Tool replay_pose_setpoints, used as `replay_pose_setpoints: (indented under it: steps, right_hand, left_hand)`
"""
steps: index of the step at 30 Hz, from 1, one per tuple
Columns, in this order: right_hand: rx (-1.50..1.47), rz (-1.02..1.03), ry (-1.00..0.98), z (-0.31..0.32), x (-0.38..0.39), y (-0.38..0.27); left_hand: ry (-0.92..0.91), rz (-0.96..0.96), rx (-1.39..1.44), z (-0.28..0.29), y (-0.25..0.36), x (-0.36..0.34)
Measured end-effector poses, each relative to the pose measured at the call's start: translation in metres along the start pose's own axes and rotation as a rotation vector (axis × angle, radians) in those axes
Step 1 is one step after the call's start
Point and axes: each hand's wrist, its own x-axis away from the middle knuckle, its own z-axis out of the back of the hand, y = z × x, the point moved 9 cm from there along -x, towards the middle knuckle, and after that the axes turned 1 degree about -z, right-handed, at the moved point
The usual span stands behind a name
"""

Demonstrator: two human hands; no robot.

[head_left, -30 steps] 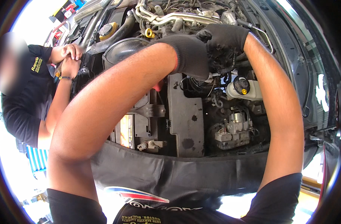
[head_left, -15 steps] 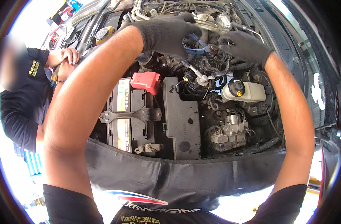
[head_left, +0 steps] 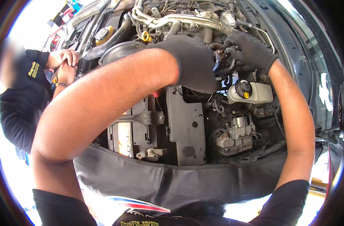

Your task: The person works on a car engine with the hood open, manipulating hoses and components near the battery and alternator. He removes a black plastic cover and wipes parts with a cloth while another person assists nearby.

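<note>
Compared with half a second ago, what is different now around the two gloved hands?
The left hand moved right and down, closer to the right hand; its arm now hides most of the red cover. The blue-handled tool turned from nearly crosswise to more upright; whether it is gripped is hidden. The right hand, white reservoir and co-worker's folded hands stayed about the same.

Pale reservoir [head_left: 261,93] — battery [head_left: 140,136] under bracket [head_left: 145,118] — person [head_left: 19,103] at left
</note>
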Motion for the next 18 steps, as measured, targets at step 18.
replay_pose_setpoints:
  steps: [18]
  right_hand:
    - [0.005,-0.024,-0.081,-0.009,-0.002,0.011]
  left_hand:
    - [0.007,0.052,-0.025,0.001,-0.001,0.005]
